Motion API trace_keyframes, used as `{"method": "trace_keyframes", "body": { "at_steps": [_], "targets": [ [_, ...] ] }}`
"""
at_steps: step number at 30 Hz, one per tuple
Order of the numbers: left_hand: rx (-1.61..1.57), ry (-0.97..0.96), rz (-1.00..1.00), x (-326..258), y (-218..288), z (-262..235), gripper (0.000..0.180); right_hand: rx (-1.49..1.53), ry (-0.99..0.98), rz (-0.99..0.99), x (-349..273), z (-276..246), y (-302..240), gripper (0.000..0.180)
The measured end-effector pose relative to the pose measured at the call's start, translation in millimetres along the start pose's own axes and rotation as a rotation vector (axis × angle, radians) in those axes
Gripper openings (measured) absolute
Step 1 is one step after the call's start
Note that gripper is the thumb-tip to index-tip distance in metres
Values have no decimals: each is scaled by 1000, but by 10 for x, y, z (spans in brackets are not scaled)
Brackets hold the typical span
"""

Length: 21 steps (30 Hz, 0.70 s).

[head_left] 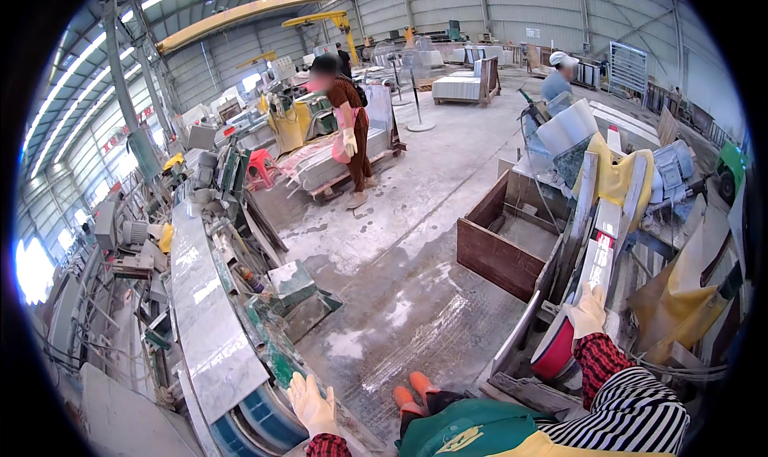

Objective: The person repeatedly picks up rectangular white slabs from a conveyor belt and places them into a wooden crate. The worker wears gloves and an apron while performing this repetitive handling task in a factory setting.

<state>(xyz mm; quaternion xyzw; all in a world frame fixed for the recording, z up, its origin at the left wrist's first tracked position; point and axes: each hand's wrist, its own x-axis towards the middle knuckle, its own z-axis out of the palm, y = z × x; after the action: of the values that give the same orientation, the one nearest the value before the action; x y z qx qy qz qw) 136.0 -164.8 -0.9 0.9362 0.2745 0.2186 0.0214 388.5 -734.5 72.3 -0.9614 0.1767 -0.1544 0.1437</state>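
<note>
Grey marble slab (218, 353) being carried on blue belt (274, 418), left hand (313, 406) being held spread near it; white strip (596, 265) being overlapped at near end by right hand (588, 311), grip not being discernible.

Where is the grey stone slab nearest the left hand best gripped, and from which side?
Probably by the near end of the grey stone slab, coming from the person's side: it lies flat, lengthwise, and its straight end edge faces the person, with the open left hand close by.
</note>
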Motion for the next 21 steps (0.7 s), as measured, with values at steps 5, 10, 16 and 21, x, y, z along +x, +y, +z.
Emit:
{"method": "trace_keyframes", "body": {
  "at_steps": [5,10,16,21],
  "targets": [
    [-40,21,-19,-11,-1,-51,54,24,-52,247,-182,-334,-320,85],
    [-78,29,-40,13,41,-104,52,45,-129,368,140,-21,-24,88],
    [-64,98,-47,-25,-15,-2,50,391,-256,337,-2,-367,-146,96],
    [-70,47,-67,0,0,-121,49,1069,-147,315,-65,-469,-304,87]
  ]
}}
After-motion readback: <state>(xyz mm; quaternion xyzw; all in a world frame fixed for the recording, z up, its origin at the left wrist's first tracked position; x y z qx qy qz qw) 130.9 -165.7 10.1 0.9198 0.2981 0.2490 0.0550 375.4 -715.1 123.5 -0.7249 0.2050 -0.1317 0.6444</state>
